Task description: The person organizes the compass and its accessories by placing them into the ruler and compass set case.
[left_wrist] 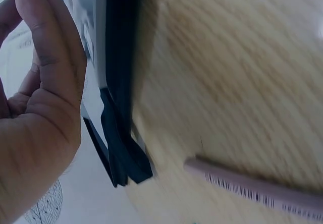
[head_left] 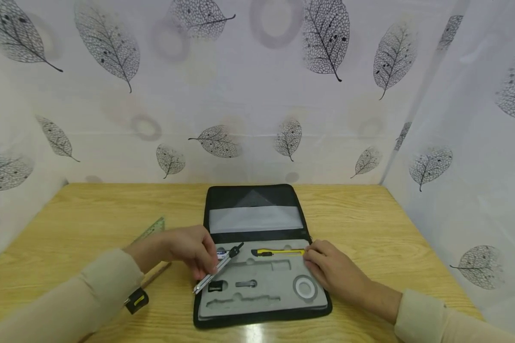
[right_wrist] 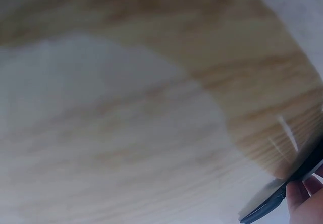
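A drawing compass, silver with a dark head, slants over the left side of an open zip case. My left hand holds it between thumb and fingers; in the left wrist view the same hand hides it. On the case's right edge, my right hand grips the rim beside a yellow utility knife. The right wrist view shows its fingers at the black rim. The grey insert also bears a black sharpener, a small metal piece and a white ring.
Left of the case lie a green transparent ruler or set square, a brownish pencil-like stick with a barcode, and a black-and-yellow item. The case lid lies back toward the leaf-patterned curtain behind the wooden table.
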Available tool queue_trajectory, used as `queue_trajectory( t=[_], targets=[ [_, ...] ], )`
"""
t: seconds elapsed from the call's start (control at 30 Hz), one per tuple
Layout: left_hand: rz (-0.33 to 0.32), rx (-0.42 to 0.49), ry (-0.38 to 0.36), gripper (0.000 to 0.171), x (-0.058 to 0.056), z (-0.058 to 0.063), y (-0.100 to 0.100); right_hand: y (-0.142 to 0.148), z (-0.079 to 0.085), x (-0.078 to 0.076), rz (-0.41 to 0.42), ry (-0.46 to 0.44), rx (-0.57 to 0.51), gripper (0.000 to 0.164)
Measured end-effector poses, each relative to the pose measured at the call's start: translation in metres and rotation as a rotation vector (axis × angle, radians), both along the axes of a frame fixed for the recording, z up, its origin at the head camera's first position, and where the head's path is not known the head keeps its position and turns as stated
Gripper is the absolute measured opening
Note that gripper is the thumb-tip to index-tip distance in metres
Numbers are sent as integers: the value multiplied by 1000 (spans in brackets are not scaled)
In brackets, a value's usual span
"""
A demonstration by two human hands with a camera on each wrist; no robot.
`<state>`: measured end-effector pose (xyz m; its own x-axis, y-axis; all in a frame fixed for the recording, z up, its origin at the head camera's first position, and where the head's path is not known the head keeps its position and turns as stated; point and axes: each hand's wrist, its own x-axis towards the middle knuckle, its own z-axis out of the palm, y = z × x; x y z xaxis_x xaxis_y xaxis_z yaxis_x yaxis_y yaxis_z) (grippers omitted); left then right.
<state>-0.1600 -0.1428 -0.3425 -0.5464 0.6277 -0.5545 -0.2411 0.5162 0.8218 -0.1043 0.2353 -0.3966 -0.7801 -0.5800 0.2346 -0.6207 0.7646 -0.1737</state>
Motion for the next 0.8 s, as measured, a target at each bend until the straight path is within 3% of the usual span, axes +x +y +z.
queue_trajectory(
  t=[0.43,0.63,0.8],
  targets=[
    [-83,2,5,7,17,-5,24,-1,1,-1,-23,-22,17,13],
    [-174,-62,86,10,23,-3,38,-2,2,-1,-23,-19,15,13],
    [-242,-83,65,11,22,-1,49,-1,0,-1,-6,18,2,14]
  ],
)
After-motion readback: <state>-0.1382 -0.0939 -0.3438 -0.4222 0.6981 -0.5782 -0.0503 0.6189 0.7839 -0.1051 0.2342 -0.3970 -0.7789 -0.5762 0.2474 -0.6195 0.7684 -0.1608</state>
